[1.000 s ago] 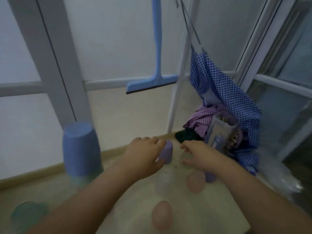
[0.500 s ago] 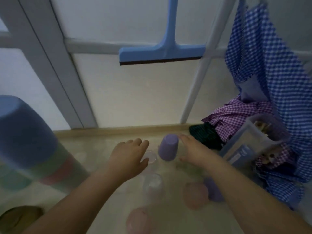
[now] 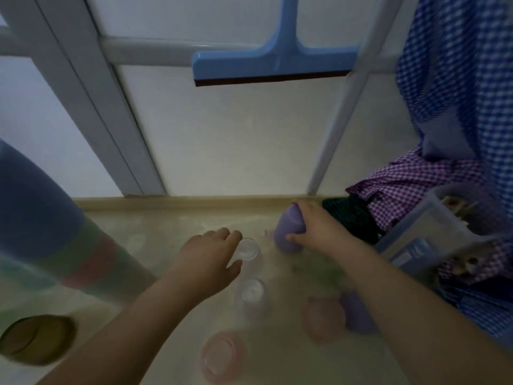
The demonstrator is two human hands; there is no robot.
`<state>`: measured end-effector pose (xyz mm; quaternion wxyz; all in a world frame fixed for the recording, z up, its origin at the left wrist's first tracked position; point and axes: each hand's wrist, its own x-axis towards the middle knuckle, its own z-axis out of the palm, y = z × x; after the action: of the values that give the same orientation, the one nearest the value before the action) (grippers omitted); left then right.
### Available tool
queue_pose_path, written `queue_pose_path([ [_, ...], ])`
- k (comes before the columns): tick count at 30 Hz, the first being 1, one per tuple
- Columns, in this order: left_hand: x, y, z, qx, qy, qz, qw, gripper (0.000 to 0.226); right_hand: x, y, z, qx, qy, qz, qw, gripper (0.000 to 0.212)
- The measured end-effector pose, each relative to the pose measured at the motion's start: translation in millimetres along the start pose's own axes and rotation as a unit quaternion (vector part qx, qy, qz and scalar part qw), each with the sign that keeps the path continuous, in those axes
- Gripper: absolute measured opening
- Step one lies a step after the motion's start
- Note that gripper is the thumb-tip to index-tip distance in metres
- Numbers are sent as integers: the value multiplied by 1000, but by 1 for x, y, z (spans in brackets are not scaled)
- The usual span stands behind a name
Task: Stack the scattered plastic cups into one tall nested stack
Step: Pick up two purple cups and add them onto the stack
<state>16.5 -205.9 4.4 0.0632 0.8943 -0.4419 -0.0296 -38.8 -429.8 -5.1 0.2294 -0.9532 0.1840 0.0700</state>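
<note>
Upside-down plastic cups are scattered on a pale surface. My right hand (image 3: 319,232) is wrapped around a purple cup (image 3: 287,232) near the back edge. My left hand (image 3: 211,257) has its fingers curled round a clear cup (image 3: 248,250) and touches it. A second clear cup (image 3: 251,293) stands just in front. Two pink cups (image 3: 323,319) (image 3: 222,357) and another purple cup (image 3: 358,312) lie nearer me. At the far left a tall nested stack (image 3: 41,232) with a blue cup on top leans in, blurred.
A brownish cup (image 3: 36,339) sits at the lower left. Checked cloths (image 3: 455,107) and a clear plastic box (image 3: 433,232) crowd the right side. A blue squeegee (image 3: 272,65) hangs against the white panelled wall behind the wooden rim (image 3: 194,202).
My right hand moved onto the purple cup and closed around it. My left hand reached forward to the clear cup. The view tipped further down and closer.
</note>
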Motion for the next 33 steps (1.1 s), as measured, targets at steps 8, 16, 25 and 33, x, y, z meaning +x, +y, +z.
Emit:
queue_pose_path([
  [8, 30, 69, -6, -13, -6, 152, 988, 42, -100, 20, -67, -18, 80, 48, 995, 78],
  [16, 39, 140, 17, -14, -57, 255, 965, 43, -206, 62, -71, -28, 135, 190, 972, 71],
  [25, 57, 204, 55, -6, -106, 282, 953, 60, -281, 97, -40, 30, 155, 278, 947, 75],
  [33, 67, 213, 80, -7, -176, 239, 955, 71, -282, 103, -27, 54, 136, 256, 955, 66],
])
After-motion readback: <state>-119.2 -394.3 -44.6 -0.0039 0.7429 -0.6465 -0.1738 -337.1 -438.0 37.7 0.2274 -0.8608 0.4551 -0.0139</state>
